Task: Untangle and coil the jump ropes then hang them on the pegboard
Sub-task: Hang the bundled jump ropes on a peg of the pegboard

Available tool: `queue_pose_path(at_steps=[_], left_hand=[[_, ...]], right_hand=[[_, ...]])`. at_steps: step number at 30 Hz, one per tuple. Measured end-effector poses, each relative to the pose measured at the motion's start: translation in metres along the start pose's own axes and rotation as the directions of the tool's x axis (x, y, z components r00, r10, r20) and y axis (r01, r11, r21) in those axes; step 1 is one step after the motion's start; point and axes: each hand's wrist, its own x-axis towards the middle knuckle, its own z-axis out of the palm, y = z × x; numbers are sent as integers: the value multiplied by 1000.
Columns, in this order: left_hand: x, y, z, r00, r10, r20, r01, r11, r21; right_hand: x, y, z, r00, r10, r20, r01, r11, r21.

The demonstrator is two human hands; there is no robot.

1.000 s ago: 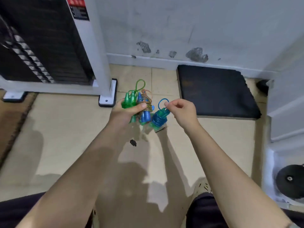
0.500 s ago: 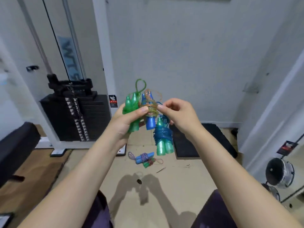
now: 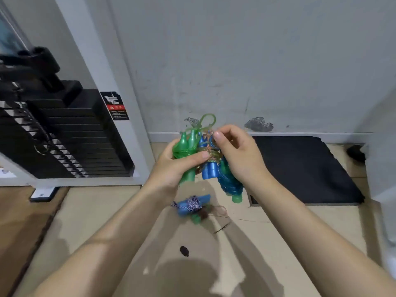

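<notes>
Jump ropes (image 3: 203, 155) bundled above the floor: your left hand (image 3: 177, 168) grips them, your right hand (image 3: 237, 155) pinches their cord.

Green and blue jump ropes (image 3: 205, 159), black mat (image 3: 300, 168), beige floor (image 3: 107, 211)

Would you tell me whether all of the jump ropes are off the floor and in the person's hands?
No, one coiled rope with blue handles lies on the floor below the bundle held in both hands.
</notes>
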Motion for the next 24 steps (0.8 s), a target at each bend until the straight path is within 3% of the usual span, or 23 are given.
queue_pose_path(at_steps=[4,7,9,14,19,24], left_hand=[[52,-22,-21,966,-196,171,227,956,-185],[56,-10,-19,940,-254,226,287,949,-130],[50,13,-9,934,-303,187,324,941,-93],[17,109,26,937,-347,-34,348,934,76],[-25,240,81,945,-327,-1,319,921,223],[-71,372,138,960,-280,-14,274,926,259]], right_hand=[[41,44,14,991,133,18,-134,986,102],[47,32,13,978,206,25,-208,971,120],[47,8,6,965,258,52,-262,961,87],[50,-99,-17,878,465,113,-476,875,92],[58,-241,-42,828,554,85,-559,825,76],[57,-392,-67,807,569,157,-589,792,161]])
